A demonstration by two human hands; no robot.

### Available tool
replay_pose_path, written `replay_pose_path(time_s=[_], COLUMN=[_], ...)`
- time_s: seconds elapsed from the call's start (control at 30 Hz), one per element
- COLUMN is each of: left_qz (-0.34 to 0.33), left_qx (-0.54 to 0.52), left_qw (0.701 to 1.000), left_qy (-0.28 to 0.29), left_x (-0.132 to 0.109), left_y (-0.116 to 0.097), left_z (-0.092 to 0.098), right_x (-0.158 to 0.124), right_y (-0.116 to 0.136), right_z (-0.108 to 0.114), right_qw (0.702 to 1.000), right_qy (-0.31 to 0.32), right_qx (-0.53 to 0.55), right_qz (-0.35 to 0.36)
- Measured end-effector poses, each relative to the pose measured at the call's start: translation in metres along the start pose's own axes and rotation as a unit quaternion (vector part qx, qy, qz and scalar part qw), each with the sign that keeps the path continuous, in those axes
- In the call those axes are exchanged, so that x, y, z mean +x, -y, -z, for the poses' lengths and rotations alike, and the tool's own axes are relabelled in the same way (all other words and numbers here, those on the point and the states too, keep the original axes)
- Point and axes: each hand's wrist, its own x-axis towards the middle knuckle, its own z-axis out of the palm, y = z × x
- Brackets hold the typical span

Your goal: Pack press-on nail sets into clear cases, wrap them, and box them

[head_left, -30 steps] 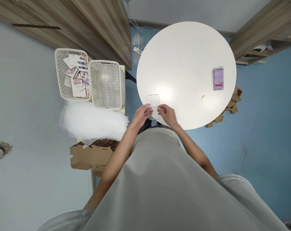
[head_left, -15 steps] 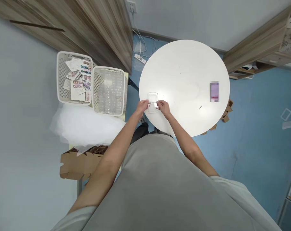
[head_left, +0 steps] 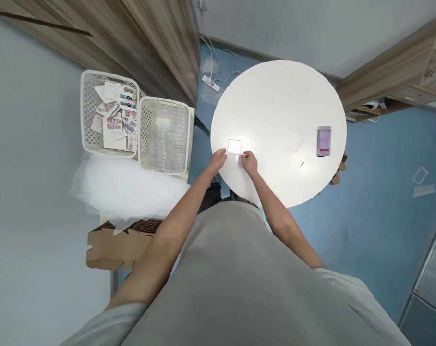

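Note:
A small clear plastic box (head_left: 234, 160) lies on the round white table (head_left: 275, 96), near its left front edge. It is unfolded, with its two halves one behind the other. My left hand (head_left: 218, 160) pinches the box's left edge near the fold between the halves. On the opposite edge, the fingers of my right hand (head_left: 249, 162) are closed at about the same height. Both halves look see-through, and I make out nothing inside them.
Left of the table, one white basket (head_left: 110, 77) contains cards with colourful pieces; another (head_left: 163, 102) contains stacked clear boxes. White plastic bags (head_left: 131, 185) and brown cartons (head_left: 113, 247) lie in front. A blurred purple pack (head_left: 324, 141) sits at the table's right. A power strip (head_left: 211, 83) is on the floor.
The view has shifted slightly. The box's far half looks flatter and brighter than before. Both hands remain at the box's sides, a little farther right in the picture.

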Motion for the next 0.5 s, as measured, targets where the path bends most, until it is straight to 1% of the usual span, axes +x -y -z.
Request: replay_pose_path(time_s=[0.07,0.13,0.2,0.27,0.37,0.43,0.5], left_qz=[-0.002,-0.021,-0.038,-0.058,-0.1,-0.134,-0.163], left_qx=[0.012,0.0,-0.023,-0.04,-0.061,-0.067,-0.061], left_qw=[1.0,1.0,0.999,0.997,0.992,0.983,0.973], left_qy=[-0.015,-0.004,0.004,-0.006,-0.054,-0.101,-0.15], left_x=[-0.014,-0.034,-0.057,-0.077,-0.099,-0.105,-0.107], left_y=[-0.004,-0.008,-0.013,-0.017,-0.021,-0.024,-0.028], left_z=[0.012,0.029,0.049,0.072,0.113,0.143,0.175], right_x=[-0.009,-0.022,-0.038,-0.055,-0.079,-0.093,-0.104], right_y=[0.007,0.018,0.032,0.047,0.072,0.089,0.107], right_z=[0.005,0.008,0.006,0.0,-0.017,-0.032,-0.048], right_qw=[1.0,0.999,0.996,0.992,0.984,0.978,0.972], right_qy=[-0.013,-0.004,0.014,0.033,0.062,0.083,0.104], right_qx=[0.003,0.014,0.023,0.035,0.061,0.074,0.076], right_qz=[0.022,0.052,0.086,0.117,0.155,0.176,0.196])
